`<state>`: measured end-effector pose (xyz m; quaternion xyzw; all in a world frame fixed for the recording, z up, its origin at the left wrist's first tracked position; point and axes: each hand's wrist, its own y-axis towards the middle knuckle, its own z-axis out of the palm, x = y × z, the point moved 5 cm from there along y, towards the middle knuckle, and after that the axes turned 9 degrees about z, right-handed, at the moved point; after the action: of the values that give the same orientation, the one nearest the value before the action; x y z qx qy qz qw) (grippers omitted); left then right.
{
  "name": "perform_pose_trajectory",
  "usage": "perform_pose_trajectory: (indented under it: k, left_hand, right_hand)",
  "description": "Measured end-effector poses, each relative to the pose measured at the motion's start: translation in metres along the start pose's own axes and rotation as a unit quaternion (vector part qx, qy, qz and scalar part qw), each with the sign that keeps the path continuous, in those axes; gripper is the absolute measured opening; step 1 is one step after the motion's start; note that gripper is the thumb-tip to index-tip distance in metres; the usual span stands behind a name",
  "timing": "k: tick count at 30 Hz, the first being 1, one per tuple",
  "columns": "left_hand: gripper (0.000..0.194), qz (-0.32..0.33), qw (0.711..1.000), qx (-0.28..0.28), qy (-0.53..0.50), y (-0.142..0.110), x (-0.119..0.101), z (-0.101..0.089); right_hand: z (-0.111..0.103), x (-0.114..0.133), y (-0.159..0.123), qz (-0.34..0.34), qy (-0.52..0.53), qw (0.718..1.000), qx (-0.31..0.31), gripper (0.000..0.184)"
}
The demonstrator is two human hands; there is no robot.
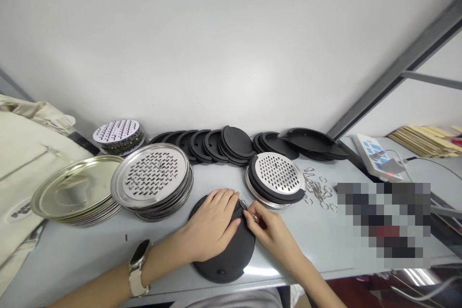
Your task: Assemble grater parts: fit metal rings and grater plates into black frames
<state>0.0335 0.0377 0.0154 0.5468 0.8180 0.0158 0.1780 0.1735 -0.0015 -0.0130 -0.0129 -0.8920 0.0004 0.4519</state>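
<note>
A black round plate (231, 260) lies at the front edge of the table, with a small slot near its lower rim. My left hand (212, 226) rests flat on top of it, fingers stretched toward the far rim. At the plate's upper right edge, my right hand (265, 226) pinches a thin metal ring (244, 205), partly hidden by the fingertips. Just beyond, a perforated silver grater disc (277, 173) sits in a black holder on a short stack. More metal rings and clips (319, 190) lie loose to the right of that stack.
Stacked metal grater plates (151, 175) and shiny round trays (77, 185) stand on the left. Black round plates (236, 142) lean in a row along the wall. A white box with blue panels (377, 156) and yellowish strips (422, 139) are at right.
</note>
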Motion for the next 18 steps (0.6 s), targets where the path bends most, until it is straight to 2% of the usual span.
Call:
perform_pose_trajectory:
  k: [7, 18]
  left_hand:
    - [0.036, -0.026, 1.000, 0.000, -0.015, 0.0074, -0.0006, -0.0023]
    - [0.036, -0.031, 0.998, -0.024, -0.041, 0.0049, 0.0006, -0.0048]
  right_hand:
    - [-0.0020, -0.0032, 0.0037, -0.008, -0.034, 0.999, 0.004, 0.031]
    - [-0.0027, 0.0014, 0.0017, -0.036, -0.076, 0.996, 0.004, 0.025]
